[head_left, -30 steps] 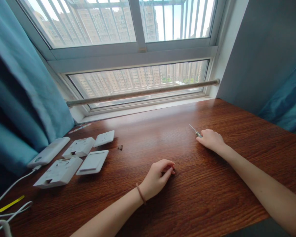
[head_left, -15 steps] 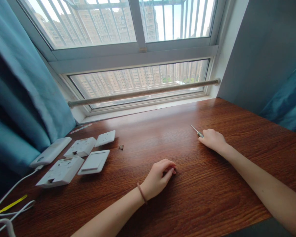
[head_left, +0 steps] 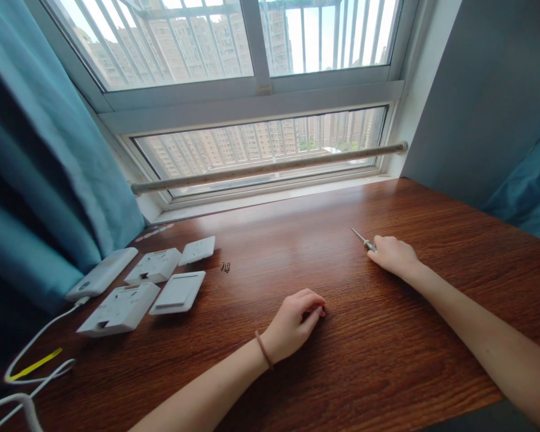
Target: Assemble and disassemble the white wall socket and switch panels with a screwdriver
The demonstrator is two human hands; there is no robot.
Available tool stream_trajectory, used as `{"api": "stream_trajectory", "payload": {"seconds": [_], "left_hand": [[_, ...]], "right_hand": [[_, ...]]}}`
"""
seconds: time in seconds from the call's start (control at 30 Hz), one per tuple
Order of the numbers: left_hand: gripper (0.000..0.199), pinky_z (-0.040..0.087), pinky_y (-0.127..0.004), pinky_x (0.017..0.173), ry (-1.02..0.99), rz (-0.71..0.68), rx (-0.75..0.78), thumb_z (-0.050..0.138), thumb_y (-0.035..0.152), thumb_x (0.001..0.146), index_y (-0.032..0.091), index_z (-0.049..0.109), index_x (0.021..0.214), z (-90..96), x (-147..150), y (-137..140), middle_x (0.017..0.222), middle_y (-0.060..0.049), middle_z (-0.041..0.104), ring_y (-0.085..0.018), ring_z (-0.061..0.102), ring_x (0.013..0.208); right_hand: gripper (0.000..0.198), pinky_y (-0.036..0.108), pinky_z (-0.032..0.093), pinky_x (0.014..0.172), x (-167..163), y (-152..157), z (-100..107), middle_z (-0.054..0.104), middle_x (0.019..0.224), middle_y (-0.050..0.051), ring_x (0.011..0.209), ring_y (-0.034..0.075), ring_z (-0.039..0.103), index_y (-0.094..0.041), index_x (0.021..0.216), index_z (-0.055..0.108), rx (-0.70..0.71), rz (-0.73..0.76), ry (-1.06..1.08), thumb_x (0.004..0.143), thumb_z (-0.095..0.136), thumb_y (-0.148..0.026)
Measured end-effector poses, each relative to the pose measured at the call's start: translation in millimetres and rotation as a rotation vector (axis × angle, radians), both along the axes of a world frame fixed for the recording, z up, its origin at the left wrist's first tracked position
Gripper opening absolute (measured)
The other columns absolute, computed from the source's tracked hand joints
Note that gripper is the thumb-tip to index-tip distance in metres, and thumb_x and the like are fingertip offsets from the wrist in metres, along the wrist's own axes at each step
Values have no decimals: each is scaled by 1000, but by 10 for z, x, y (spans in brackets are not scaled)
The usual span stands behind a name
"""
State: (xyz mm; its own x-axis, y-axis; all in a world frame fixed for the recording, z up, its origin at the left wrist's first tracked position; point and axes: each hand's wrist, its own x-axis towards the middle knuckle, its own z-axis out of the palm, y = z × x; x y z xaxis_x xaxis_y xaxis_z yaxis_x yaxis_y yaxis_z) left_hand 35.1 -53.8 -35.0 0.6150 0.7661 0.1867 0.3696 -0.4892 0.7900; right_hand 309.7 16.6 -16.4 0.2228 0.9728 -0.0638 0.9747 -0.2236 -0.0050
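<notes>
My right hand (head_left: 393, 255) is wrapped round the handle of a screwdriver (head_left: 362, 237), resting on the brown wooden tabletop. The thin metal shaft points away to the upper left, and most of the handle is hidden in my palm. Nearer to me, my left hand (head_left: 297, 318) lies on the table with its fingers curled and the thumb against the fingertips. Nothing shows in its grasp. Several small screws (head_left: 225, 266) lie in a group to the left, beyond that hand. Beside them are a white socket panel (head_left: 198, 250) and a white switch panel (head_left: 178, 293).
Two white mounting boxes (head_left: 119, 309) sit left of the panels. Behind them a white device (head_left: 102, 275) has a white cable (head_left: 40, 336) with a yellow tie (head_left: 35, 365). A blue curtain (head_left: 67, 150) hangs at left. A metal rail (head_left: 270, 168) crosses the window.
The view has shifted slightly, so everything appears a little further right. Both hands keep the same pose, with the screwdriver still in the right one.
</notes>
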Motion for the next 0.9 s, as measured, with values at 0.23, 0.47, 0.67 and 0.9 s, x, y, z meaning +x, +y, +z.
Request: {"api": "stream_trajectory", "payload": {"seconds": [0.23, 0.47, 0.67, 0.9], "left_hand": [[18, 45, -24, 74, 2, -9, 8, 44, 15, 85, 14, 62, 89, 4, -3, 0, 84, -7, 61, -14, 57, 77], [18, 45, -24, 74, 11, -24, 25, 44, 14, 85, 14, 62, 88, -2, -8, 2, 83, -6, 61, -14, 56, 78], [18, 45, -24, 74, 14, -30, 32, 44, 12, 84, 14, 62, 89, -16, -5, 8, 84, -6, 61, -14, 56, 78], [18, 45, -24, 73, 16, -33, 36, 45, 12, 84, 14, 62, 89, -10, -4, 9, 84, -6, 61, -14, 56, 78]], "right_hand": [[31, 36, 45, 64, -2, -7, -10, 66, 93, 16, 87, 31, 64, -14, 94, 60, 20, 25, -18, 81, 43, -36], [36, 36, 45, 66, -8, -14, 0, 65, 96, 17, 89, 31, 64, -14, 95, 59, 19, 41, -31, 81, 45, -44], [36, 36, 45, 66, -10, -27, -4, 65, 95, 16, 90, 31, 64, -15, 93, 58, 27, 49, -37, 81, 46, -47], [35, 36, 46, 66, -14, -23, -23, 65, 94, 15, 89, 31, 64, -16, 95, 57, 41, 50, -44, 80, 48, -46]]}}
